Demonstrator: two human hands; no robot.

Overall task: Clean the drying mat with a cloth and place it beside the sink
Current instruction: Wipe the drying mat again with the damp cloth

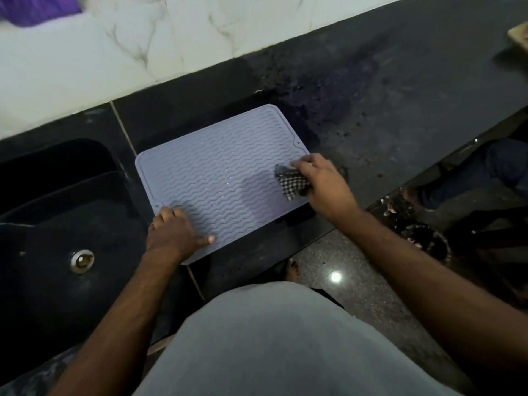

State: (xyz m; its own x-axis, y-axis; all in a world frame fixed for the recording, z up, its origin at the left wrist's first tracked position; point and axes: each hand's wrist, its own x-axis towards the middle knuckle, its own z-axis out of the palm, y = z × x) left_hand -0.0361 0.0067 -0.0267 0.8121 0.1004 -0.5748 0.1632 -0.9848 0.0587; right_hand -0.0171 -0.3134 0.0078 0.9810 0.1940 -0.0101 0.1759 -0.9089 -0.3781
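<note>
A pale lilac-grey rectangular silicone drying mat with a wavy ribbed surface and a raised rim is seen lying flat on the dark stone desk, just beside the black sink on its left. The mat is turned askew to the desk edge: its long axis runs from the near left, by the sink, up toward the far right, and its near corner juts slightly over the desk's front edge.

The left hand is pressed flat on the mat's near-left corner, fingers spread, with nothing gripped. The right hand is closed on a small black-and-white checked cloth, which is held against the mat's right end, near the corner with the small hole.

A round metal drain is visible in the sink basin. White marble-patterned tiles are seen behind the desk, and a glossy speckled floor lies below
</note>
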